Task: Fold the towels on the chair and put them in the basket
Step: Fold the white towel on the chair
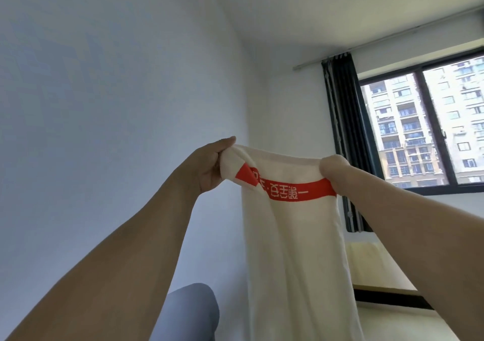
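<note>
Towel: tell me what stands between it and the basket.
Cannot tell: no basket or chair is in view. Both hands, left hand and right hand, hold the towel up by its top edge.

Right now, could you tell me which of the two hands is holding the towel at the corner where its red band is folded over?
The left hand: the towel doubles over there into a red triangle, while the right hand grips where the red band runs flat.
</note>
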`<state>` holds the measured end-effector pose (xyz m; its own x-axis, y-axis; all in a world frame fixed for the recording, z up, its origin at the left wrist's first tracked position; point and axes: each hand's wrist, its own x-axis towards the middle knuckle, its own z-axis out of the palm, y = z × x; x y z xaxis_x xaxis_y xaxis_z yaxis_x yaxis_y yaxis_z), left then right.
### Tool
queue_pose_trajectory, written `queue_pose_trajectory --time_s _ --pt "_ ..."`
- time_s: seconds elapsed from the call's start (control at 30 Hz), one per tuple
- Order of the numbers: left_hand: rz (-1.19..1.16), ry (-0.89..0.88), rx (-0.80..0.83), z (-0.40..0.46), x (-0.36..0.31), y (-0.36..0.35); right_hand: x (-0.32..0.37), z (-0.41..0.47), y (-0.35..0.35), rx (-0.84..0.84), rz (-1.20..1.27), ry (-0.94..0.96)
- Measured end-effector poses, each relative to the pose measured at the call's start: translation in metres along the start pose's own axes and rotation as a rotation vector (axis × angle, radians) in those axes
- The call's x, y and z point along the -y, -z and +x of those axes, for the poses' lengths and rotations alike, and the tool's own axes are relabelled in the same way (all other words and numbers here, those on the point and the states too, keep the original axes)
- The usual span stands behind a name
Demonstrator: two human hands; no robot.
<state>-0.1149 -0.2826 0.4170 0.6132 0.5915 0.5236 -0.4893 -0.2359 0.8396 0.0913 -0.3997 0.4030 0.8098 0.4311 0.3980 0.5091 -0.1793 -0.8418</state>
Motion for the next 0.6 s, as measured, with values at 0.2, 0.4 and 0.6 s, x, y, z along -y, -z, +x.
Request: queue_pose_trajectory --time_s 0.2,0.4,0.6 --pt "-0.037 -0.038 0.308 -0.016 -0.017 -0.047 -0.01 0.006 0.016 -0.142 0.216 0.08" --pt "-0.077 -0.106 0.394 -0.03 -0.024 -0.087 -0.011 0.008 0.009 -0.11 0.244 0.116" --pt "0.501 -0.19 0.033 -0.03 -0.04 -0.072 0.002 -0.006 0.02 0.047 0.338 0.351"
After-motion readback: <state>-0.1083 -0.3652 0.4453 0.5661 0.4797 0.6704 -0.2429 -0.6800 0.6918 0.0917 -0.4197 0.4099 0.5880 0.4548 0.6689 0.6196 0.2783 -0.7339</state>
